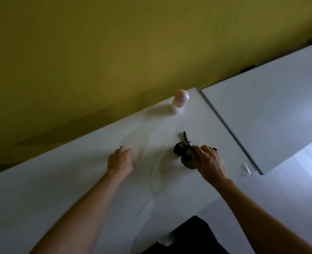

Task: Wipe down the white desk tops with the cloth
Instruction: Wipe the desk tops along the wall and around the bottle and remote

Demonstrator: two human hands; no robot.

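Cloth (183, 156) grasped by right grip (211, 163); left grip (120, 160) released on counter (60, 189). Pink bottle (179, 101), 12 o'clock, may be toppled by sweep.

wall (115, 43): flat mustard-olive yellow, no pattern; shaded darker toward 9 o'clock.
table (60, 189): plain white; faint greyish streaks at 10 o'clock of the cloth.
second table (270, 110): plain white, at 2 o'clock of the first; a brighter bluish-white patch at its 4 o'clock edge.
seam (230, 132): thin dark grey line between the two tables.
cloth (183, 153): dark olive-green and black, with a black strand at its 12 o'clock; pattern too blurred to tell.
small object (179, 101): pale pink rounded top on a cream-white base, at 12 o'clock of the cloth.
plastic scrap (246, 166): clear with white glints, at 3 o'clock of the cloth.
garment (191, 233): very dark navy to black, at 6 o'clock; small white patch at its 9 o'clock edge.
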